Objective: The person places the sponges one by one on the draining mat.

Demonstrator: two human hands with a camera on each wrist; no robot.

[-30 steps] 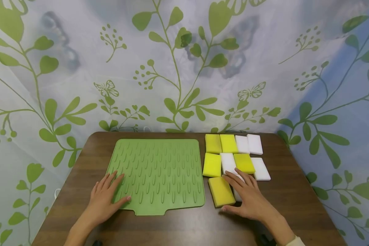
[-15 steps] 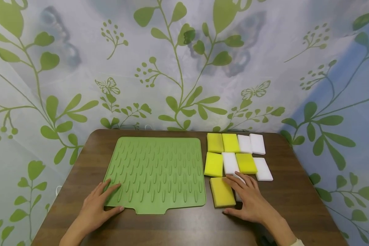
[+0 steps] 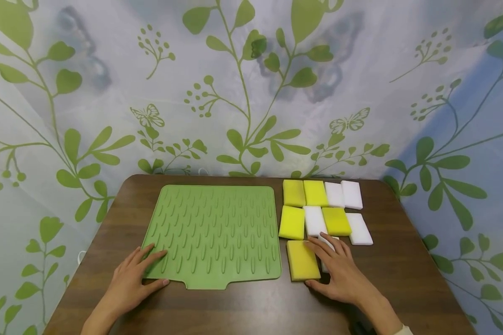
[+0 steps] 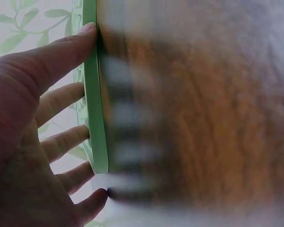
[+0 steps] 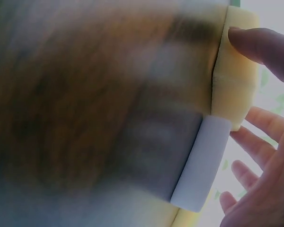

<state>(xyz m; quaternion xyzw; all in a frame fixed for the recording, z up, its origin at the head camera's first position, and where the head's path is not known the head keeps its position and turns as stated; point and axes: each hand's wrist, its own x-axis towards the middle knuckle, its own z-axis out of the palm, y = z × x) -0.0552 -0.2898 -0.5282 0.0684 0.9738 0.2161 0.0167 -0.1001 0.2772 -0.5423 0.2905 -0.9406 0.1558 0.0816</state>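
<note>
A flat green mat (image 3: 218,242) with raised oval ridges lies on the left half of the table, its tab towards the person. My left hand (image 3: 127,284) rests at the mat's near left corner with fingers spread; in the left wrist view the thumb touches the mat's edge. On the right, my right hand (image 3: 339,274) is spread over a yellow sponge (image 3: 302,260) and a partly hidden white sponge (image 5: 203,163). Its thumb touches the yellow sponge's near side, and its index finger reaches the far right corner. The other fingers extend over the white sponge, contact unclear.
Behind the right hand lie several more sponges in two rows, among them a yellow one (image 3: 292,223) beside the mat and a white one (image 3: 358,229) at the outer end. The wooden table (image 3: 251,307) ends at a leaf-patterned cloth (image 3: 251,93).
My left hand has slid back and left, from over the mat to its near corner. The right hand stays almost in place. The mat and sponges have not visibly moved.
</note>
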